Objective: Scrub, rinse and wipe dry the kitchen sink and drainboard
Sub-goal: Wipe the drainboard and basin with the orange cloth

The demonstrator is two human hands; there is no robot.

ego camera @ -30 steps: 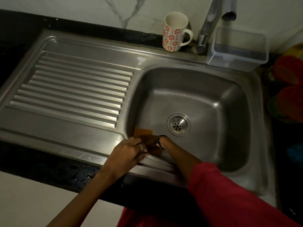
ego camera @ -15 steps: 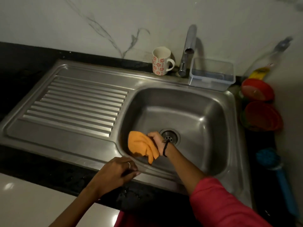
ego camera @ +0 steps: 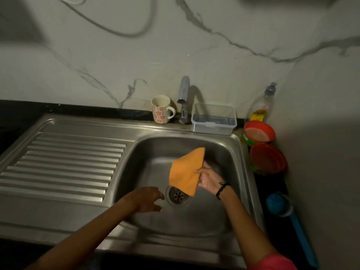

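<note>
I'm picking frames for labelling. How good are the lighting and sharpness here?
Head view: dim overall, with the black counter nearly lost in shadow; the orange cloth held by the right hand is the brightest thing; the left hand is dark and slightly motion-blurred; the upper wall is smeared; the faucet casts a shadow; wide-angle bending curves the drainboard.

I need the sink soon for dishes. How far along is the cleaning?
No suds or standing water show in the basin, so scrubbing and rinsing look finished, though the dim light hides wetness. In hand: the right hand pinches an orange cloth above the drain, and the left hand reaches in, open. Wiping the basin and drainboard dry looks left.
</note>
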